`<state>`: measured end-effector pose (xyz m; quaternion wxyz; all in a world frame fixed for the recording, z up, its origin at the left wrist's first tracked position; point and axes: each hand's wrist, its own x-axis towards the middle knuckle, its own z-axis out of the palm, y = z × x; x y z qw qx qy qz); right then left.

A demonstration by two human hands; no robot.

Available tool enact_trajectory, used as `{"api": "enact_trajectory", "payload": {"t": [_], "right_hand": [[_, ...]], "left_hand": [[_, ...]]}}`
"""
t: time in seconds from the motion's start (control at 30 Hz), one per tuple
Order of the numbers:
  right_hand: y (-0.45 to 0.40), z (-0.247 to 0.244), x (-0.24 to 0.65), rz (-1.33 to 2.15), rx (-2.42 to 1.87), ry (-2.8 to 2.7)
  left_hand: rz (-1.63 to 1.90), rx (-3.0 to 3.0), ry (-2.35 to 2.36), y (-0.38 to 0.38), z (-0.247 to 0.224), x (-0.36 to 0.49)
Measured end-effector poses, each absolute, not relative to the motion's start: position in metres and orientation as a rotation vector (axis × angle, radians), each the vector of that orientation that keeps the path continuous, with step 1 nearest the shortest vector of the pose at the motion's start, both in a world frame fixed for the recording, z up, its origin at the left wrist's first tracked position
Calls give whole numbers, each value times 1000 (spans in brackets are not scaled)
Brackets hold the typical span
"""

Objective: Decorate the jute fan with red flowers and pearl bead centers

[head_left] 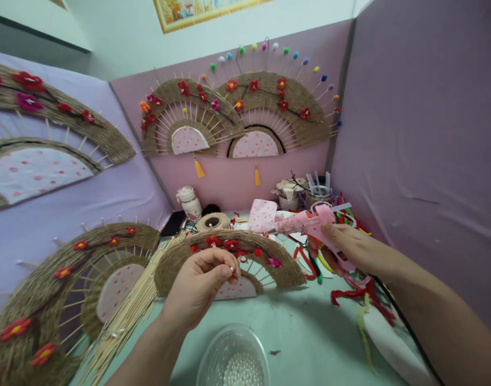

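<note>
The twine-wrapped fan (170,271) stands on the green-covered table (301,338), just beyond the left hand (195,287), and looks well advanced: its broad twine band, thin sticks and dotted half-round panel (237,291) are together, and red and magenta flowers (231,244) run along the band. Not on the fan is 1 small white pearl bead (232,268), and many loose pearls (243,371) lie in the clear plastic tub (202,351) nearest the wearer. Whether the partly hidden flowers carry pearls, I cannot tell. No tassel shows on this fan, while yellow tassels (199,169) hang below the 2 fans on the rear wall.

The left forearm rises from the bottom edge; thumb and index finger pinch the bead, the other fingers curled, in front of the fan's middle. The right forearm comes in from the lower right, its hand (336,244) wrapped around the handle of a pink hot glue gun (305,222). The nozzle points left by the fan's upper rim, apart from the bead; whether the trigger is squeezed cannot be made out.
</note>
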<state>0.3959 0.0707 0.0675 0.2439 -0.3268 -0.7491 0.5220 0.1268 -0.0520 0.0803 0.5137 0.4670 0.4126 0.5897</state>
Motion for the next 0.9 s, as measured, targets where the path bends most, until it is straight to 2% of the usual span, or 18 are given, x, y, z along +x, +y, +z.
{"api": "enact_trajectory", "payload": {"t": [0.9], "right_hand": [[61,80,393,1410,-1003,-2047]], "left_hand": [[1405,1125,1030,-52,82,128]]}}
